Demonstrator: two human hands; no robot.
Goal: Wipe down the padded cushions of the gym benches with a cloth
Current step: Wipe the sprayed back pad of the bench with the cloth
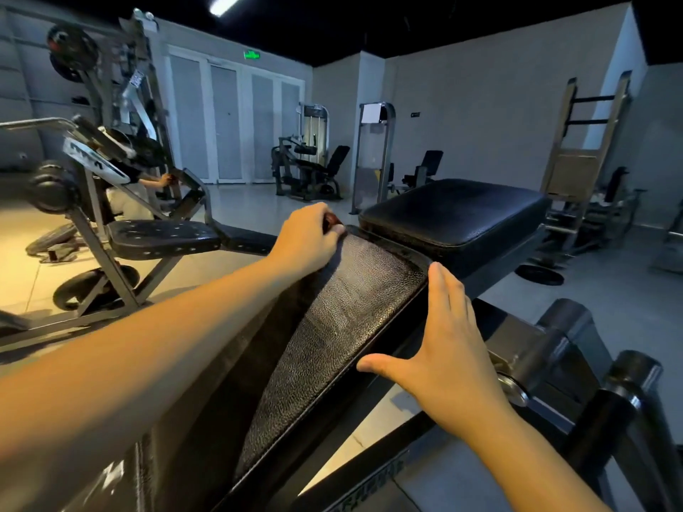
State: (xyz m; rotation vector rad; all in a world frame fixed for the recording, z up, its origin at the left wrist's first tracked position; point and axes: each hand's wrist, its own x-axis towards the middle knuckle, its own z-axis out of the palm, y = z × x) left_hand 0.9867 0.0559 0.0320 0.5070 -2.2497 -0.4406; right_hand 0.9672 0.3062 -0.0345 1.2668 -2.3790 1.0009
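Note:
A black textured back cushion (347, 319) slopes up away from me. Beyond its far end sits the bench's black seat cushion (454, 212). My left hand (306, 238) is at the top left corner of the back cushion, fingers curled round a small dark reddish cloth (331, 220), mostly hidden under them. My right hand (443, 338) lies flat with straight fingers along the right edge of the back cushion, thumb spread over its lower part.
A plate-loaded machine with a perforated black seat (162, 238) stands at left; a person crouches behind it (129, 194). Black roller pads (569, 349) sit right of the bench. Cable machines (310, 164) and white doors (236, 120) line the far wall. A weight plate (539, 275) lies on the floor.

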